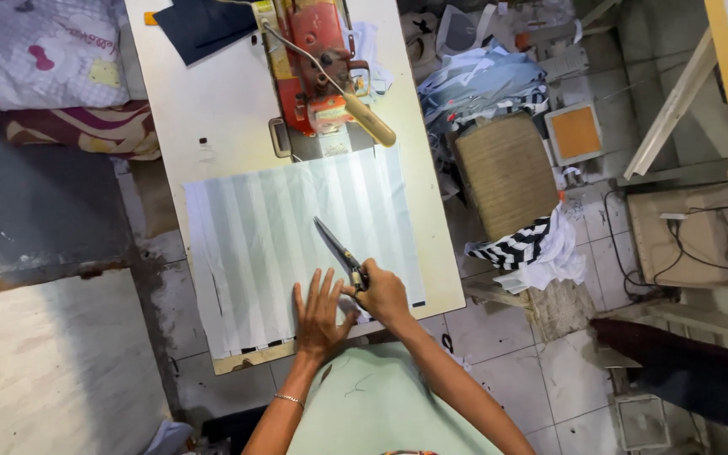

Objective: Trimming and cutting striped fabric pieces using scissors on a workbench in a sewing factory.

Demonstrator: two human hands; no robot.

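Note:
A pale striped piece of cloth (271,236) lies flat across the near half of a cream work table (212,109). My left hand (320,313) rests flat on the cloth's near edge, fingers spread. Just to its right, my right hand (383,294) grips the handles of a pair of scissors (336,245). The scissor blades lie on the cloth and point away from me toward the upper left. A red sewing machine (318,63) with a wooden handle stands at the table's far end.
A dark fabric piece (204,25) lies at the table's far left. A woven stool (505,173), piles of cloth (528,244) and a wooden box with cables (688,236) crowd the tiled floor on the right. Bedding (44,59) lies to the left.

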